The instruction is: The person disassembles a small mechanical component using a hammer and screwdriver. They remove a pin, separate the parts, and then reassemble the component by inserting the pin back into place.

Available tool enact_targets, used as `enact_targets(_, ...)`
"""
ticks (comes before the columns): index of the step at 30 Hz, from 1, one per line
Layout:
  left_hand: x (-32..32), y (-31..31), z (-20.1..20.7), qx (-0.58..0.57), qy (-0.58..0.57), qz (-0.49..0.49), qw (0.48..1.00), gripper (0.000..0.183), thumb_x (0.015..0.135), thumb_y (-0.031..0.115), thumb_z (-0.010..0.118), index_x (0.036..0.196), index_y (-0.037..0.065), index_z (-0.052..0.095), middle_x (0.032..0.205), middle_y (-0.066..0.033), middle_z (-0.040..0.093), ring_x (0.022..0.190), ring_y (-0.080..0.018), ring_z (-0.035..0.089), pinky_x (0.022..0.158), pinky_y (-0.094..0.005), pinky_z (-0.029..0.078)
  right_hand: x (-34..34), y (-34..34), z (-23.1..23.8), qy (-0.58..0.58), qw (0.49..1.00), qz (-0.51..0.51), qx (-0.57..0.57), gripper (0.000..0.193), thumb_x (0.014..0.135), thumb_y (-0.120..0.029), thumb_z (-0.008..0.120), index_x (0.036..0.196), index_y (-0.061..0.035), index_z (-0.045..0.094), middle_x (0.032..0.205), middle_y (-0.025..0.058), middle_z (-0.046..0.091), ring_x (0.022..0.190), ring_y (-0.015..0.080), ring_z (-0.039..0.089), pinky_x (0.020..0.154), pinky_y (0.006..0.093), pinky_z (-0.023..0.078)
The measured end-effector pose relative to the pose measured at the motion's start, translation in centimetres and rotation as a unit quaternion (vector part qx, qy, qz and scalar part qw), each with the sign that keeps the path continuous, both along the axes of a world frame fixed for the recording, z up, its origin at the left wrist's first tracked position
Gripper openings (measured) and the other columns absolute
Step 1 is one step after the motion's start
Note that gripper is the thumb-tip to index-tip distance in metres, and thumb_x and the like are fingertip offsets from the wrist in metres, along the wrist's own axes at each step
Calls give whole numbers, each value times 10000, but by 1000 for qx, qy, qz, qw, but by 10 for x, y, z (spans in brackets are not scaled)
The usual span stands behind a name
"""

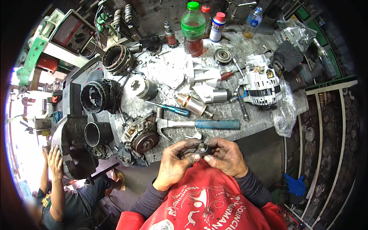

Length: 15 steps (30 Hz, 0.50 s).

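Close to my chest, at the bench's front edge, my left hand [174, 161] and my right hand [229, 158] pinch a small dark round metal part [202, 147] between thumbs and fingers. Its bright stepped end points up; its lower side is hidden. Just beyond my fingertips lies a small pale metal fork [194, 135]. Past it a claw hammer [218, 124] with a blue grip lies crosswise. Farther back are a copper-ended armature [194, 105] and a teal-handled screwdriver [174, 109]. A grimy alternator half with a pulley [145, 140] sits left of my left hand.
An alternator [262, 86], a pale cast housing [205, 74] and wound stator rings [119, 60] crowd the workbench [153, 73]. Bottles [193, 28] and a spray can [217, 27] stand behind. At lower left another person [73, 203] has hands by a dark metal block [74, 143]. Shelving [326, 142] is at right.
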<state>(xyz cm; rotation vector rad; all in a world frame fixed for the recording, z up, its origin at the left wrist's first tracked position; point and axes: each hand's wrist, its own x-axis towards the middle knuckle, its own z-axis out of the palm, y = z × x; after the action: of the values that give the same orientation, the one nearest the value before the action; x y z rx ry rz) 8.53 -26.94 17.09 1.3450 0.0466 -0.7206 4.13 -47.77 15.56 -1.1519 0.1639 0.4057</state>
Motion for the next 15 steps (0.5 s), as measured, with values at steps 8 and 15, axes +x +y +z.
enact_targets(8, 1, -5, 5, -7, 15, 15, 1000, 396, 902, -44, 771, 1283, -53, 666, 1047, -58, 743, 879, -74, 662, 768, -222, 563, -8, 7, 4, -42, 993, -73, -82, 342, 844, -28, 775, 1126, 32, 591, 1077, 57, 650, 959, 103, 625, 845, 279, 543)
enact_targets(15, -2, -15, 3, -53, 51, 64, 995, 403, 907, -12, 777, 1290, -51, 659, 1083, -80, 749, 889, -84, 664, 763, -236, 557, -8, 20, 8, -248, 866, -145, -410, 322, 814, -38, 780, 1081, 25, 612, 1099, 118, 647, 895, 145, 640, 759, 293, 550)
